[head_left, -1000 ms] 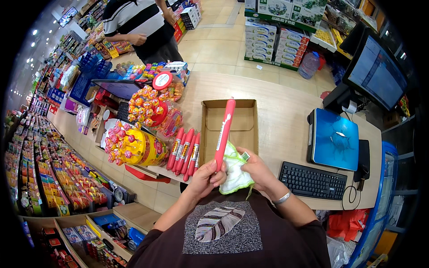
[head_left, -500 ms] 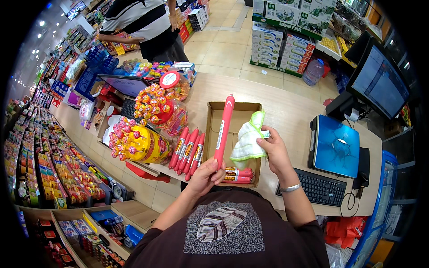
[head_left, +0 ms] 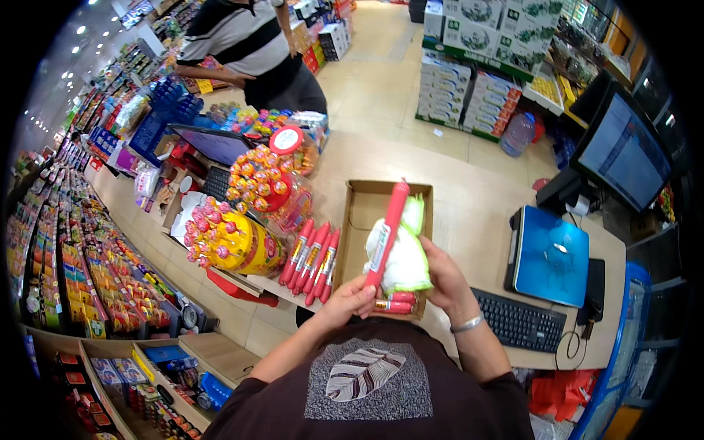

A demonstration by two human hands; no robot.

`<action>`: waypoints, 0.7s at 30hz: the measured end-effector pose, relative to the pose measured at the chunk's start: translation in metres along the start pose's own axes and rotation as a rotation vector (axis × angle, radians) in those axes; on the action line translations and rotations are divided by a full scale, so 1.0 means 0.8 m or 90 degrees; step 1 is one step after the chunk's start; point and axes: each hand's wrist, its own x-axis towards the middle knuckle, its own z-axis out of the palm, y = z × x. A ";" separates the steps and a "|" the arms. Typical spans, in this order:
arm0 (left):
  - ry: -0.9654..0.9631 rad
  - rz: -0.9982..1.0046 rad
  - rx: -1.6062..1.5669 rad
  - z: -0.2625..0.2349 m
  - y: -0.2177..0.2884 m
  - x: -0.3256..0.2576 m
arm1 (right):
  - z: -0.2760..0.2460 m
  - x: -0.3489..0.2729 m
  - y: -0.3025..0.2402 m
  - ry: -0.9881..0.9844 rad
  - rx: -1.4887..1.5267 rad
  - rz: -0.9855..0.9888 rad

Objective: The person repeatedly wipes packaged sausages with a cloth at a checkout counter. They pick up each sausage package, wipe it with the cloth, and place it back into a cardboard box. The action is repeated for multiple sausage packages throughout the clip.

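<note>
My left hand is closed around the lower end of a long red-wrapped sausage, which stands tilted with its tip up and to the right. My right hand grips a white cloth with a green edge, spread behind and against the sausage. Both are over an open cardboard box. Inside the box's near end lie a few similar sausages, partly covered by the cloth and sausage. To the left of the box, several more sausages lie side by side on the counter.
Lollipop tubs and a red-lidded jar stand left of the sausages. A keyboard, a blue-topped device and a monitor are at right. Across the counter stands a person in a striped shirt.
The sausage has moved right and tilted further, and the cloth has come in against it from the right. My two hands are closer together. The view has shifted slightly.
</note>
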 end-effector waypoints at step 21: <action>-0.144 -0.080 0.006 0.032 -0.005 0.004 | 0.020 0.026 -0.008 0.247 -0.088 -0.274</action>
